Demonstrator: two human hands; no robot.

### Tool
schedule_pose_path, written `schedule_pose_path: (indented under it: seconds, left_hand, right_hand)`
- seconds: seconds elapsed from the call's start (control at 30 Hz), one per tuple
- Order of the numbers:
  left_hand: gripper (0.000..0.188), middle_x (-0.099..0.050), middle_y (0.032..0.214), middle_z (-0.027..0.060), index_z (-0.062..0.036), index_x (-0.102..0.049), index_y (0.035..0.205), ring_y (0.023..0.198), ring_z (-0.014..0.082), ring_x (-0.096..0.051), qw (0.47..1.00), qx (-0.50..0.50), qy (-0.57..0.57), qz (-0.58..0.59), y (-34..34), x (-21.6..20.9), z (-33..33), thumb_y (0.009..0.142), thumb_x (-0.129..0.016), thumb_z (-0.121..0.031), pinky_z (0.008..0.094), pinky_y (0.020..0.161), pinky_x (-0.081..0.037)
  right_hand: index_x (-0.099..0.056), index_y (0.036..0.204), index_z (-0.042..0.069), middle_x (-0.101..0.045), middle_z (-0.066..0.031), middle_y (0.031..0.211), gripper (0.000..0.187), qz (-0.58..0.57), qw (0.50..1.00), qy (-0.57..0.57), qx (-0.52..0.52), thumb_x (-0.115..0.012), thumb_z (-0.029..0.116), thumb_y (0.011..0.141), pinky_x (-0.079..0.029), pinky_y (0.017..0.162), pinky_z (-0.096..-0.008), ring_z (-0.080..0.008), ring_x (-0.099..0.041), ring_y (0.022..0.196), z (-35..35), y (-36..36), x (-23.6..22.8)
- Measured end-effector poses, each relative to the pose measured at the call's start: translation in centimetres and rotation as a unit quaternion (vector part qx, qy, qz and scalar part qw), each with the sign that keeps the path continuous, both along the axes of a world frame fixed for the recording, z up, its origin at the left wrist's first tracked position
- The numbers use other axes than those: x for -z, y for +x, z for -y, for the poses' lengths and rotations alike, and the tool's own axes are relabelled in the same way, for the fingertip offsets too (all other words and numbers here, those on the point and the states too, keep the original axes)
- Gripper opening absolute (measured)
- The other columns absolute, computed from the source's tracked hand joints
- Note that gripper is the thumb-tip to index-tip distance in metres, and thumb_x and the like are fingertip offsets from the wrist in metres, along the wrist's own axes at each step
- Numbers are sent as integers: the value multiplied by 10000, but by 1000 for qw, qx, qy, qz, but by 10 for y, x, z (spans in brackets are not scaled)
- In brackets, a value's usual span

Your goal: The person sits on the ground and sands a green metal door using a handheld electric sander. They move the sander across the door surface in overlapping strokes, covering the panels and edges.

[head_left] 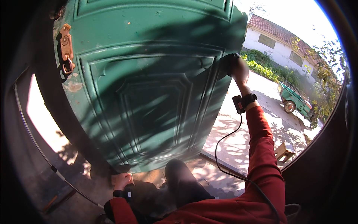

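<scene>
Nearest the camera, at 6 o'clock, the person's red sleeves and dark trouser leg are filling the lower frame, with a dark shoe (pixel 178 172) planting on the threshold. The left hand (pixel 122 180) is sitting low at about 7 o'clock, fingers curling around a small brown block (pixel 126 178) just beside the foot of the door; the grip looks closed on it, though what the block is cannot be made out. A black strap is circling that wrist. At 8 o'clock a thin metal rod (pixel 41 149) is running slantwise over the shaded floor. Moving outward, the green panelled door (pixel 149 97) is taking up the centre, standing ajar and carrying leaf shadows. The right hand (pixel 238 69) is reaching up to about 1 o'clock, fingers clamping round the door's free edge. A black wrist device (pixel 243 102) is strapped on that forearm, its cable (pixel 223 149) trailing down toward 5 o'clock. At 10 o'clock a brass latch plate (pixel 66 48) with a ring is sitting on the door. Farther out, at 3 o'clock, a green cart (pixel 294 99) is standing on sunlit paving; a small wooden stool (pixel 284 151) is at 4 o'clock. Farthest, at 1 to 2 o'clock, a white building (pixel 278 44) with a tiled roof is showing behind shrubs.
</scene>
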State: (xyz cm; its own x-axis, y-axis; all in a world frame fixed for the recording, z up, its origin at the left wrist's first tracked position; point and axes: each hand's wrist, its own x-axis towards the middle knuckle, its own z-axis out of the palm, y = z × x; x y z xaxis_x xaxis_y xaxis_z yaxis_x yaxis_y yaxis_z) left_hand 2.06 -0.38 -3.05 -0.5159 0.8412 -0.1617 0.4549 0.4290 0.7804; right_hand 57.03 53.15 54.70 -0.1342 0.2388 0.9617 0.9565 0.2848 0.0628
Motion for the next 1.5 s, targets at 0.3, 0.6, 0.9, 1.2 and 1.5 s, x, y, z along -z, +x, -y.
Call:
schedule_pose_path:
  seconds: [0.3, 0.6, 0.9, 1.2, 1.5]
  left_hand:
    - [245, -840, 913, 126, -62, -875, 1018, 862, 237, -802, 1000, 9, -15, 5, 1, 5, 1, 962, -787, -284, 404, 806, -605]
    - [243, -848, 938, 122, -64, -878, 984, 901, 248, -810, 999, 14, -51, 10, -1, 28, -19, 966, -786, -288, 408, 811, -617]
    - [312, -826, 914, 119, -55, -864, 1045, 899, 256, -790, 995, 7, -70, -68, -2, 10, 6, 983, -767, -344, 421, 854, -609]
    - [276, -855, 1044, 76, -78, -863, 1150, 983, 184, -789, 997, 18, -73, 31, 16, -15, -14, 1003, -757, -287, 360, 886, -602]
    - [257, -837, 929, 131, -83, -868, 1027, 893, 274, -812, 999, -21, -9, -46, -3, -4, 13, 928, -787, -305, 421, 808, -616]
  right_hand:
    - [-686, 1256, 116, -703, -156, 1163, 289, -141, 970, -31, -196, -717, 282, 1021, -597, 899, -550, -446, -723, 1078, 59, -54, -25]
    - [-668, 1177, 120, -649, -101, 1115, 347, 123, 965, 60, -225, -776, 105, 848, -596, 854, -512, -376, -687, 1105, 116, -122, -23]
    - [-693, 1112, 130, -630, -92, 1070, 293, 126, 979, 81, -141, -809, 160, 844, -575, 828, -510, -355, -676, 1073, 110, -95, -48]
    - [-758, 982, 116, -624, -89, 969, 153, 206, 897, 197, -339, -733, 78, 835, -579, 739, -449, -322, -680, 929, 199, -281, -71]
    - [-769, 1152, 151, -647, -91, 1014, 296, 212, 959, 87, -168, -740, 103, 862, -599, 790, -482, -334, -709, 993, 168, -175, -73]
